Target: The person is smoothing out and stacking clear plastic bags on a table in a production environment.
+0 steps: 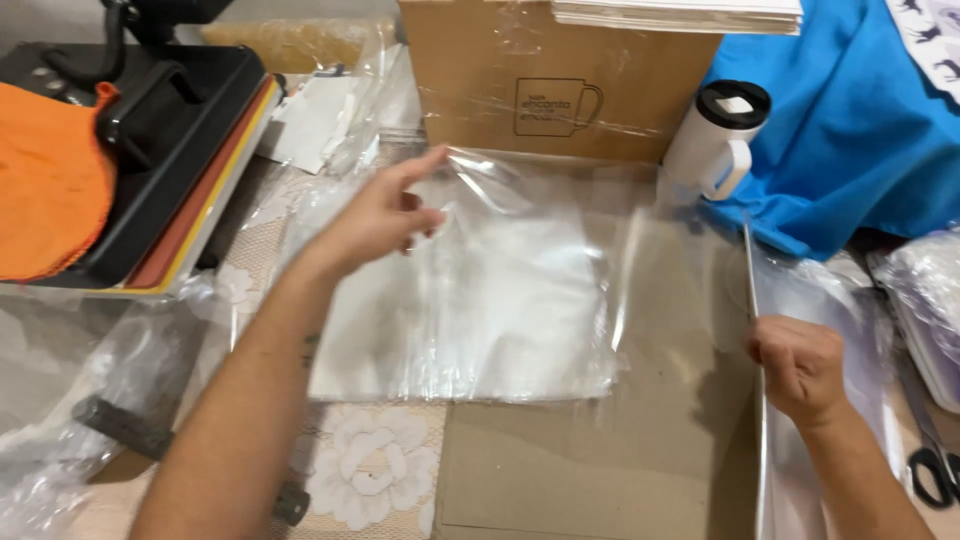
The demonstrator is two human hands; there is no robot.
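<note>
Where cardboard (560,470) covers it, a floral tablecloth (370,470) shows.

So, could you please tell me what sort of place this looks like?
Probably a small home workshop for printing and packing goods: a black heat press sits beside a brown cardboard box, and the left hand lifts a clear plastic bag over flat cardboard.

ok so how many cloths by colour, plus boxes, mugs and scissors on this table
orange cloth: 1
blue cloth: 1
cardboard box: 1
white travel mug: 1
scissors: 1
total: 5
</note>
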